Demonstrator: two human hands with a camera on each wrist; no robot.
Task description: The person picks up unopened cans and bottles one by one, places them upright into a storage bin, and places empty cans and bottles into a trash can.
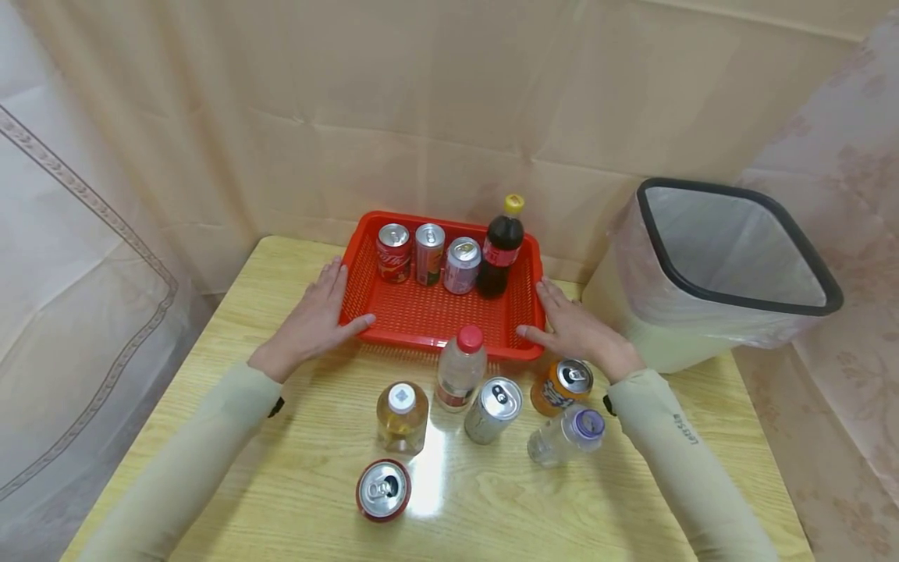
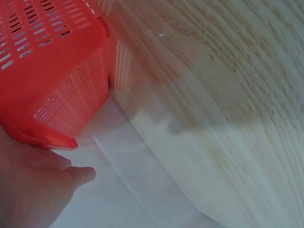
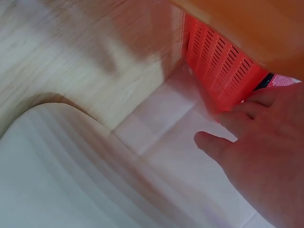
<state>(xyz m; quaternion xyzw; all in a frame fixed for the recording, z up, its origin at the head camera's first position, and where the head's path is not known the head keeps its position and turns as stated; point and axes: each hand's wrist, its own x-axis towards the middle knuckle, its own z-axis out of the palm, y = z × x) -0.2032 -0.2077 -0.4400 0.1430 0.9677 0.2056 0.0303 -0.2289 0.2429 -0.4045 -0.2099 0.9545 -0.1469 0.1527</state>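
A red plastic basket [image 1: 421,341] stands at the back of the table. My left hand [image 1: 314,318] lies against its left side, fingers extended along the wall and thumb over the front rim. On the right side my right hand [image 1: 577,332] touches the rim with straight fingers, its thumb reaching toward the front corner. Inside, along the back, stand a red can [image 1: 394,256], a slim can [image 1: 429,255], a pale purple can [image 1: 461,268] and a dark cola bottle [image 1: 497,257] with a yellow cap.
In front of the basket stand a red-capped bottle [image 1: 460,373], an amber-drink bottle [image 1: 403,421], a silver can [image 1: 492,414], an orange can [image 1: 551,394], a tilted purple-capped bottle [image 1: 562,439] and an opened red-rimmed can [image 1: 383,490]. A lined trash bin [image 1: 653,304] is at right.
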